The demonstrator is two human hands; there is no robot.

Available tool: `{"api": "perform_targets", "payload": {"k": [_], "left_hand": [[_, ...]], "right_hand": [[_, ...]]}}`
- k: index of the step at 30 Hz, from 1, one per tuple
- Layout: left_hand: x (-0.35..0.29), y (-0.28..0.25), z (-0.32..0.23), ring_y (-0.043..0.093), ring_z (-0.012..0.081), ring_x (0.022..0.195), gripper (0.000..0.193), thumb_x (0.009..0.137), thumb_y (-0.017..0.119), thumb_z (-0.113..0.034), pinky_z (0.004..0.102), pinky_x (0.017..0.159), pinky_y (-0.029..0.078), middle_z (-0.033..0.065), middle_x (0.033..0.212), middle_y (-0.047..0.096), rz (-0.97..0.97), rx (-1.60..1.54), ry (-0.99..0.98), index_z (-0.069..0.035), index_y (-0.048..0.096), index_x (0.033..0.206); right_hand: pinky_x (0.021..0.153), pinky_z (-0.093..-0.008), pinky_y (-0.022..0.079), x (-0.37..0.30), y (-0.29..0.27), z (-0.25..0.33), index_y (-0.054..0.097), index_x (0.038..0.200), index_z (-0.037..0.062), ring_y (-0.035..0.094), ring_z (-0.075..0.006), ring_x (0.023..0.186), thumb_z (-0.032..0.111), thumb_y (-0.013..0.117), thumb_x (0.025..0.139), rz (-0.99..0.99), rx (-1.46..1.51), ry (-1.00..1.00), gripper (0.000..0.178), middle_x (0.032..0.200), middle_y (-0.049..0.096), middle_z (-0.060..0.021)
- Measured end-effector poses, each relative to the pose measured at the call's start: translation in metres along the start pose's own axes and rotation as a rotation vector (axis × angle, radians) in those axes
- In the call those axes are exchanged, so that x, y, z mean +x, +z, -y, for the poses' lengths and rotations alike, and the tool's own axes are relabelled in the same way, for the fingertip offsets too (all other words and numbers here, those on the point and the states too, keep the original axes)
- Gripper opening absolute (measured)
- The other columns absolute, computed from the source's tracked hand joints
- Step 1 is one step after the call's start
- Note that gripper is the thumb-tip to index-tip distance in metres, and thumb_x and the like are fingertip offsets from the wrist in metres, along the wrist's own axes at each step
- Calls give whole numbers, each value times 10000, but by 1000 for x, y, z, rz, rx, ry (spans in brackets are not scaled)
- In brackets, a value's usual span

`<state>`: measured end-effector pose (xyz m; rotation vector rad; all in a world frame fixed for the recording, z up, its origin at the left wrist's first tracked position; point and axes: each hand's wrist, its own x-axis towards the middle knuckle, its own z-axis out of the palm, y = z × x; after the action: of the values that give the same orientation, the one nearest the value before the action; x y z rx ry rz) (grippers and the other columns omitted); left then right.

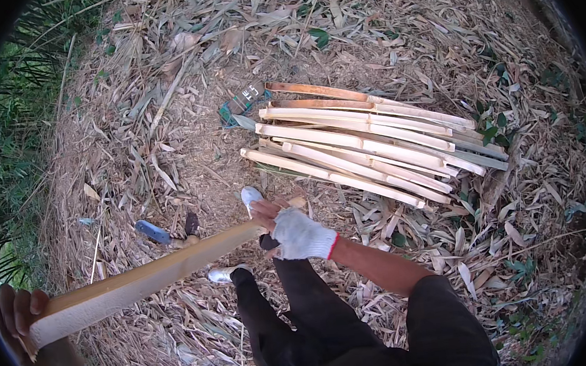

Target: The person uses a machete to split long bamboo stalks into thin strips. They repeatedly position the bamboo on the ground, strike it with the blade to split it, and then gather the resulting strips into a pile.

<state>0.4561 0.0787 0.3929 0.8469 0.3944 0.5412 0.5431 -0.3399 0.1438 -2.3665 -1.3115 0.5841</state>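
Note:
A long split bamboo strip (148,271) slants across in front of me, its pale inner face showing. My left hand (48,353), in a white fingerless glove, grips its near end at the lower left. The far end is in my right hand (293,230), also gloved with bare fingertips; its fingers wrap over the strip, and a short tip shows past them. Below the strip are my dark-trousered legs and light shoes. Beyond my right hand, a stack of split bamboo strips (365,139) lies on the ground.
A tool with a blue rounded end (152,231) lies just beyond the held strip, partly hidden by it. A dark printed object (245,99) with teal material lies by the stack's left end. Dry bamboo leaves (389,10) litter the ground; green plants (11,143) grow at the left.

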Motion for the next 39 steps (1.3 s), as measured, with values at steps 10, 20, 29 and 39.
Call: {"api": "perform_targets", "payload": {"k": [10,20,29,39], "left_hand": [[40,-109,160,552,217,1129,392,1014,480,-285,445,1024,395,133,1196,594,-343,-81,-174,-9,502,1292],[-236,-471,511,651,212,963,320,961,538,-325,401,778,494,81,1058,657,-221,985,-614,-77,586,1157],[-225,-643,634,625,363,996,365,901,478,-61,464,919,476,196,1035,637,374,2094,-685,-9,500,1262],[-130,-663,688,658,431,924,537,790,610,-442,493,814,502,296,948,676,-913,1644,-796,63,691,952]], "right_hand": [[889,-423,482,-50,28,-52,599,1179,53,614,-346,1011,221,750,749,95,231,375,486,1075,669,-137],[787,-477,485,-141,40,-242,628,1060,-11,603,-407,883,-7,674,665,88,-322,636,398,933,635,-224],[907,-460,472,-185,49,-388,594,1065,-33,581,-403,1027,38,596,747,600,-921,957,326,1083,604,-228],[889,-453,494,305,229,-439,594,1229,38,617,-386,1044,95,652,729,177,-869,107,506,1119,636,-242]]}}
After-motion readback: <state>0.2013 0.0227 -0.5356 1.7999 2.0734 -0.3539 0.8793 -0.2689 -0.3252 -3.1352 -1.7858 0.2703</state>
